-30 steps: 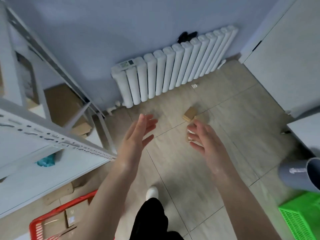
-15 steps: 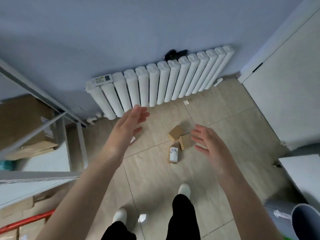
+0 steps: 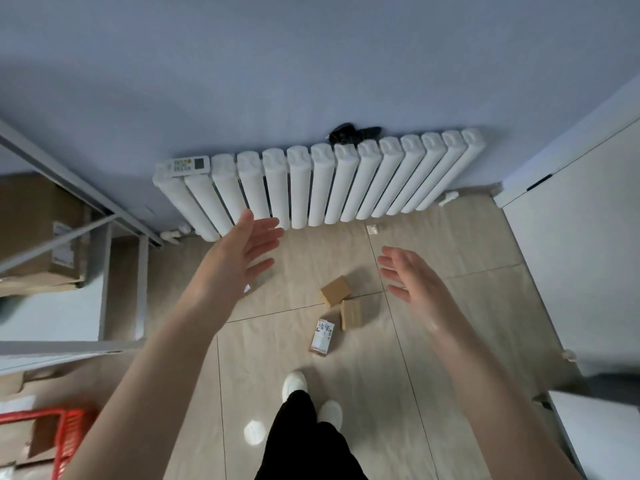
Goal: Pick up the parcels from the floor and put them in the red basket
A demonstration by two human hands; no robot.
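Hands spread wide and empty, left (image 3: 242, 261) and right (image 3: 412, 282), above three parcels (image 3: 341, 306) clustered on the floor (image 3: 450, 341) near the radiator (image 3: 311, 185); best crouching low, scooping the touching pair together, then swinging back-left to the basket (image 3: 65, 441).

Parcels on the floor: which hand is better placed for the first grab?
Right, probably. The right hand hangs open just beside the two brown boxes and the labelled parcel. The left hand is open too, but farther off toward the radiator.
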